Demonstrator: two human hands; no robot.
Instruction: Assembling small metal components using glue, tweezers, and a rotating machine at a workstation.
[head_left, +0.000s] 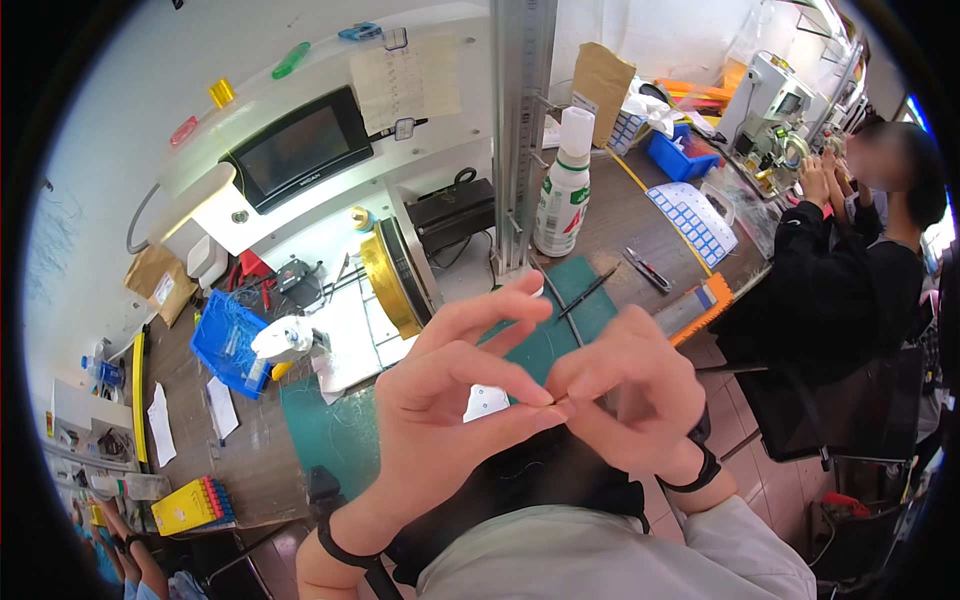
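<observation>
Both hands are raised in front of my body, their fingertips meeting. My left hand [440, 410] pinches with thumb and index finger, while its other fingers are lifted and curled apart. My right hand [640, 390] is closed in a pinch against the left fingertips. Between them is something very thin and small, perhaps a fine strand, too small to name. Beneath and beyond the hands lies a green cutting mat [335, 430]. Tweezers [588, 288] and another slim tool lie at its far right part, past my right hand.
A machine with a screen [305, 150] and a gold-rimmed wheel [388, 280] stands ahead. At left are a blue bin [225, 345] of fine strands and a yellow box [190, 508]. A white spray can [563, 195] stands by the metal post. A person [850, 260] works at right.
</observation>
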